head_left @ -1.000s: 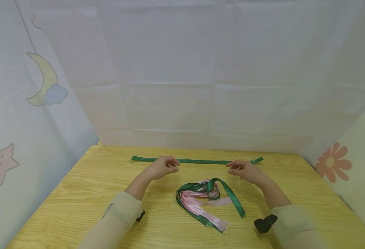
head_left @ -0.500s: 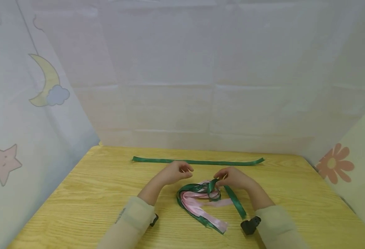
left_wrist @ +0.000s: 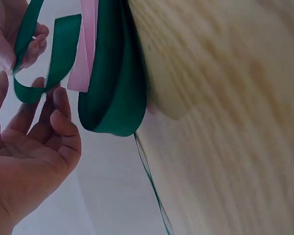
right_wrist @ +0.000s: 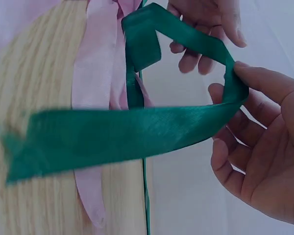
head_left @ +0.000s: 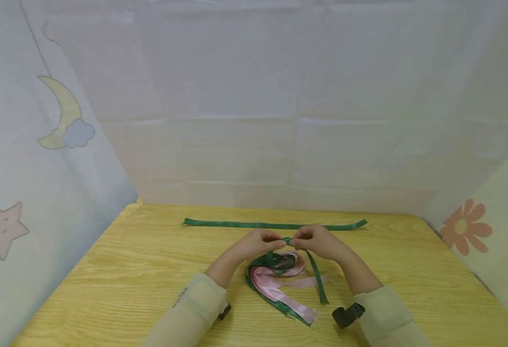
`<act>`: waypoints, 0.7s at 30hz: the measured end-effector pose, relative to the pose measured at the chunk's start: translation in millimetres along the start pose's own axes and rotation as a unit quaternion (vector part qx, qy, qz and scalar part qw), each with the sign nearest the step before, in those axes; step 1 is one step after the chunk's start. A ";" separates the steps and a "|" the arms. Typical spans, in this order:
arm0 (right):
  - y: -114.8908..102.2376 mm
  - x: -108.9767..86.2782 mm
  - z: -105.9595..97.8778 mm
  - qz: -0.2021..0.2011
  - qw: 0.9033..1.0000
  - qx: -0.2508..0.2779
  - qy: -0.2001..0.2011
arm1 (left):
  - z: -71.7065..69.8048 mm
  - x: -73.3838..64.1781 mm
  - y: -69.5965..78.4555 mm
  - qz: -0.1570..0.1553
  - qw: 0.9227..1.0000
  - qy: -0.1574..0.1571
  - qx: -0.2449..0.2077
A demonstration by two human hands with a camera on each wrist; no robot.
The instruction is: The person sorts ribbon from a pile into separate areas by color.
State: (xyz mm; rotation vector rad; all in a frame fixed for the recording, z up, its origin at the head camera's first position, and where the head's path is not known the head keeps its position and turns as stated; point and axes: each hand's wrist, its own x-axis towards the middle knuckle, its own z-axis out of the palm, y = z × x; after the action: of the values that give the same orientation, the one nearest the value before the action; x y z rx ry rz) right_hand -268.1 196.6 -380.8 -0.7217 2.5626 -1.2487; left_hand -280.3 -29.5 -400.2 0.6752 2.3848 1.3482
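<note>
In the head view, my right hand (head_left: 321, 241) pinches a green ribbon (right_wrist: 132, 129) between thumb and index finger. The ribbon's loose end hangs toward the table, and its other part loops back to a pile. Facing it, my left hand (head_left: 256, 245) has its fingertips right at the lifted loop. The left wrist view shows this hand's thumb and fingers (left_wrist: 27, 115) apart, with the ribbon passing in front of the fingertips. Below both hands lies the heap of pink ribbons (head_left: 271, 284) and green ribbons (head_left: 254, 272).
A single green ribbon (head_left: 236, 224) lies stretched out along the back of the wooden table (head_left: 128, 270). Behind the table hangs a pale creased sheet (head_left: 236, 149). Printed cloth walls (head_left: 63, 193) stand at both sides.
Both hands have come inward and together over the pile. The right hand has taken hold of a green ribbon from the heap and raised it into a loop.
</note>
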 end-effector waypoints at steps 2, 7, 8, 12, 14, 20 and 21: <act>-3.6 -1.7 -1.2 -0.001 1.000 0.009 0.005 | 0.3 0.4 0.4 -0.003 1.000 0.007 -0.014; -10.6 -7.1 -4.3 -0.003 0.999 0.030 0.015 | -4.2 -0.8 3.5 -0.011 0.998 0.015 -0.054; -11.5 -7.7 -4.9 -0.002 0.999 0.031 0.018 | -5.6 -1.3 3.6 -0.009 0.998 0.015 -0.061; -11.8 -9.2 -8.1 0.009 0.999 0.027 0.042 | -12.7 -3.8 1.9 -0.010 0.998 0.013 -0.064; -11.0 -10.1 -11.7 0.017 0.998 0.031 0.056 | -17.4 -6.0 0.7 -0.013 0.998 0.014 -0.062; -7.3 -16.6 -26.7 0.042 0.994 0.041 0.088 | -36.2 -15.4 0.0 -0.019 0.998 0.009 -0.059; -6.3 -17.2 -29.2 0.043 0.994 0.039 0.092 | -39.8 -17.0 0.4 -0.017 0.998 0.009 -0.056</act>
State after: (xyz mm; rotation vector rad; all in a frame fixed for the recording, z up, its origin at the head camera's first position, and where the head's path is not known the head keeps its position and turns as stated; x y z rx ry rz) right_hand -262.2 222.0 -358.2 -0.4962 2.6386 -1.4405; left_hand -285.4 -66.9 -379.1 0.5899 2.3043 1.4666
